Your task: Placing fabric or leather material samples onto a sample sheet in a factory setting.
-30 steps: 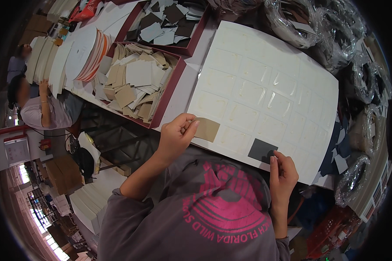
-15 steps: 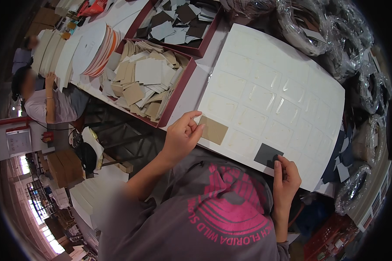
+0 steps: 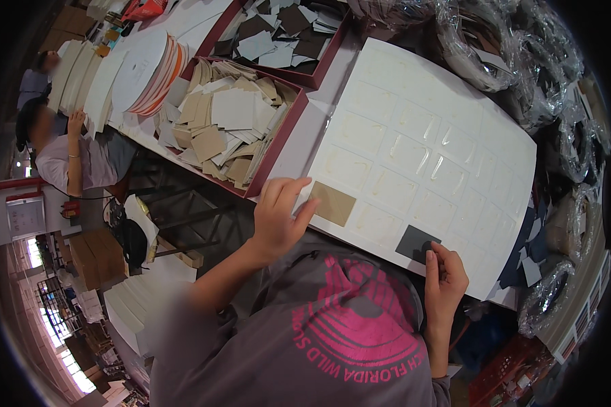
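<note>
A large white sheet (image 3: pixel 455 224) marked with a grid of rectangles lies before me, with glossy, glue-like streaks in many of them. On its near left corner rests a tan cardboard piece (image 3: pixel 332 203). My left hand (image 3: pixel 278 220) is beside that piece's left edge, thumb and fingers apart, holding nothing. A dark grey card (image 3: pixel 416 243) lies near the sheet's front edge, to the right of the tan piece. My right hand (image 3: pixel 445 268) pinches this card at its right end between thumb and fingertips.
Left of the sheet stands a dark red box (image 3: pixel 288 125) full of tan and white card pieces. Behind it, another box (image 3: pixel 326 64) holds dark and white pieces. A ribbon reel (image 3: pixel 139 74) stands farther left, near a seated person (image 3: pixel 81 159). Plastic-wrapped bundles (image 3: pixel 482 54) line the right.
My left hand has let go of the tan piece and drawn slightly left, its fingers spreading. The right hand and the dark grey card have barely moved.
</note>
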Motion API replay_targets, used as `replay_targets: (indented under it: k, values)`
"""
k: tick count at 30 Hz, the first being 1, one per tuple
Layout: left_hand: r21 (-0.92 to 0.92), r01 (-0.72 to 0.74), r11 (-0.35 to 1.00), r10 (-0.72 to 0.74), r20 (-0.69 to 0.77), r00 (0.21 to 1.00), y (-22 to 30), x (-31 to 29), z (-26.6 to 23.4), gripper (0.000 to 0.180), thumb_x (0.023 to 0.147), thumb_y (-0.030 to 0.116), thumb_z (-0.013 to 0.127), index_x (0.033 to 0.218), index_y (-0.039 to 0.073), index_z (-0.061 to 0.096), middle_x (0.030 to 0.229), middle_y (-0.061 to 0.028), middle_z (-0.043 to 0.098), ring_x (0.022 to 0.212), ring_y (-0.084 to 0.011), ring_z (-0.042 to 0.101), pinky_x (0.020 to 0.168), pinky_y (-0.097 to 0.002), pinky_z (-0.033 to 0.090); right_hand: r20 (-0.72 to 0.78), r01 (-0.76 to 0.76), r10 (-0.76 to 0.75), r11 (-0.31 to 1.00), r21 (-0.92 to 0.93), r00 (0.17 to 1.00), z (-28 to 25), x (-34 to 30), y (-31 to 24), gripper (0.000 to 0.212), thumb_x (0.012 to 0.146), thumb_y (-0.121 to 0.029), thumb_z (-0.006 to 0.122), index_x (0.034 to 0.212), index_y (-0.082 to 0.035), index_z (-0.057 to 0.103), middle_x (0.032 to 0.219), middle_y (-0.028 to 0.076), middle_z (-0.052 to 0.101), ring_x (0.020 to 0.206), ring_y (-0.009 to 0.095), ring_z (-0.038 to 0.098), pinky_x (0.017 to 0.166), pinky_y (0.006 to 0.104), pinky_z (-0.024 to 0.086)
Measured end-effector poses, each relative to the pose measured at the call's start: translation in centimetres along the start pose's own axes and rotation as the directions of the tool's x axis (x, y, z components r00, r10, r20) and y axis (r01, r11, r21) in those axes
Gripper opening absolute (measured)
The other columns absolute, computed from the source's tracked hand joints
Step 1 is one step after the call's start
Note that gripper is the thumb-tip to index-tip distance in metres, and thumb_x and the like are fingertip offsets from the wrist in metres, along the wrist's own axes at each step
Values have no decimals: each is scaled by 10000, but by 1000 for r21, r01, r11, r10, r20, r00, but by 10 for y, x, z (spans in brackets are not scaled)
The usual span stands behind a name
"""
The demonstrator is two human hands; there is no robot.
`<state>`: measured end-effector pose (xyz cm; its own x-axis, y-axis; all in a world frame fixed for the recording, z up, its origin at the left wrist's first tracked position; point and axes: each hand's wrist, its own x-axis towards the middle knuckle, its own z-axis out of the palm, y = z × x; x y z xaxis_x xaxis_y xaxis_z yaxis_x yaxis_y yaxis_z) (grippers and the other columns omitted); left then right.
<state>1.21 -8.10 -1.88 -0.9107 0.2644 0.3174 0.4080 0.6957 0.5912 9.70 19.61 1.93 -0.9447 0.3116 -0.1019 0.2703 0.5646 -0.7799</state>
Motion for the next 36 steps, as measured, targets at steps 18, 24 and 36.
replay_targets:
  k: [18, 24, 36]
  values:
    - [314, 201, 928, -232, 64, 971, -115, 208, -14, 368, 832, 373, 626, 858, 6, 633, 771, -155, 625, 700, -298, 614, 617, -381, 466, 15, 163, -164, 986, 15, 986, -19, 11, 6, 116, 832, -59, 637, 929, 3, 636, 666, 81, 529, 582, 157, 516, 534, 268, 409]
    - [720, -15, 694, -345, 351, 871, -162, 250, -10, 472, 696, 353, 727, 946, -10, 557, 957, -248, 613, 912, -411, 586, 774, -481, 467, -98, 315, -343, 922, -223, 934, -74, 23, 37, 209, 786, -69, 663, 990, -40, 626, 683, 96, 541, 569, 238, 552, 519, 323, 435]
    - [-276, 299, 913, -259, 174, 950, -49, 177, -55, 227, 813, 104, 666, 1005, 26, 572, 849, -32, 623, 728, -108, 620, 574, -228, 441, -665, -289, -119, 834, -469, 737, -346, 198, 229, 369, 834, -235, 591, 1146, -37, 600, 1099, 156, 634, 1034, 294, 597, 884, 368, 449]
